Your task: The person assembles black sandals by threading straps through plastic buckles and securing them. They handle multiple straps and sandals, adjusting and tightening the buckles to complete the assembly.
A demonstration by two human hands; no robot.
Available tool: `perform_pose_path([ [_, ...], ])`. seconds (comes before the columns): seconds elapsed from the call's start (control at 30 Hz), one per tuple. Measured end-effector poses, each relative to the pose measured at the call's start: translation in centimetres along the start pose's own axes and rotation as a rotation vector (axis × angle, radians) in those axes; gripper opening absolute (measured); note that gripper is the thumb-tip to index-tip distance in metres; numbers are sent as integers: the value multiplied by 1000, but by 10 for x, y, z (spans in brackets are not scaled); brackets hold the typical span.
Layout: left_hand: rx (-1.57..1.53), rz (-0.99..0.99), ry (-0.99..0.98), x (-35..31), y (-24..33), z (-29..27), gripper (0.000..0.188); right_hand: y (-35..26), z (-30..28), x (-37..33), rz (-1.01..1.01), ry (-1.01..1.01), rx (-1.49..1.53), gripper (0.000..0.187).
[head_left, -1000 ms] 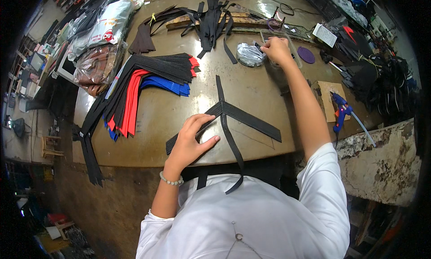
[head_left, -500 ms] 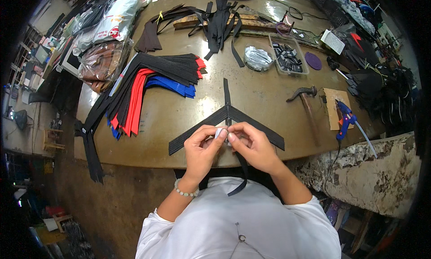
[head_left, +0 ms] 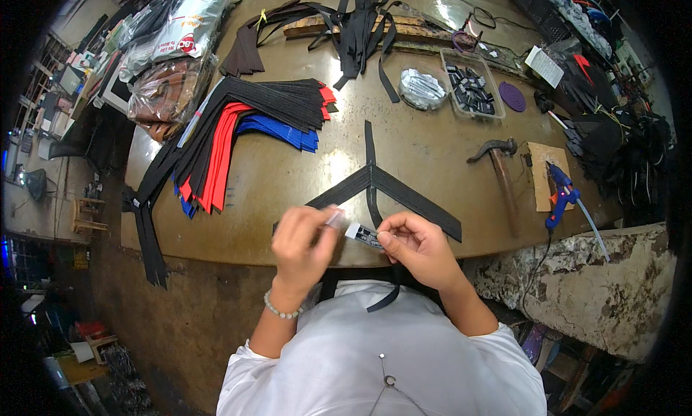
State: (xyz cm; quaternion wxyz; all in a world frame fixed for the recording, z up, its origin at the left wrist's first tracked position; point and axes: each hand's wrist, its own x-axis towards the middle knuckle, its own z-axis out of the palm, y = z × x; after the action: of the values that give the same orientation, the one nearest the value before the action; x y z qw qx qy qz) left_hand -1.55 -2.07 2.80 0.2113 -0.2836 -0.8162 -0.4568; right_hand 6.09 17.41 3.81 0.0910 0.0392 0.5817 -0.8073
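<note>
In my right hand (head_left: 418,249), thumb and fingers pinch a small black-and-white label (head_left: 364,234) by its right end; its pale left end points toward my left hand. My left hand (head_left: 299,242), a little smeared by motion, is closed on a small pale, see-through strip (head_left: 334,218), apart from the label. Just beyond my hands lies a black Y-shaped strap piece (head_left: 418,200), with two wide arms and a narrow strap through its join. Its narrow tail runs behind my right hand and over the table edge, and my left hand covers part of its left arm.
To the left lies a fanned stack of black, red and blue straps (head_left: 274,103). A hammer (head_left: 501,167) and a blue glue gun (head_left: 559,196) rest on the right. Farther back stand a round tub (head_left: 423,90) and a box of black buckles (head_left: 472,92), near black straps (head_left: 358,38).
My hands, close together before, have moved apart. The left went leftward with the pale strip, and the label in my right hand now shows its dark printed face.
</note>
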Motion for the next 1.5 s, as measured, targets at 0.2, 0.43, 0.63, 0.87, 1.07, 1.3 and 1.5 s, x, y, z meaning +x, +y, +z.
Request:
perform_pose_path([
  [0.2, -665, -476, 130, 0, -13, -20, 13, -14, -2, -14, 145, -63, 35, 16],
  [0.43, -1518, -973, -392, -34, -3, 6, 21, 2, 5, 6, -3, -72, 67, 14],
  [0.63, -919, -891, -390, -26, 4, 17, 16, 4, 1, 11, 94, 120, 98, 17],
  [0.87, -784, -763, -316, -15, 7, 16, 15, 4, -5, 7, 96, 43, 68, 23],
  [1.07, -594, -734, -337, -14, 12, 13, 17, 3, -8, 10, 93, 49, -5, 21],
  [1.3, -646, -745, -291, -11, 12, 13, 15, -1, -11, 14, 139, 74, -30, 18],
  [1.5, -220, -484, -281, 17, -7, 32, 17, -17, -36, 63, 93, 5, -367, 19],
])
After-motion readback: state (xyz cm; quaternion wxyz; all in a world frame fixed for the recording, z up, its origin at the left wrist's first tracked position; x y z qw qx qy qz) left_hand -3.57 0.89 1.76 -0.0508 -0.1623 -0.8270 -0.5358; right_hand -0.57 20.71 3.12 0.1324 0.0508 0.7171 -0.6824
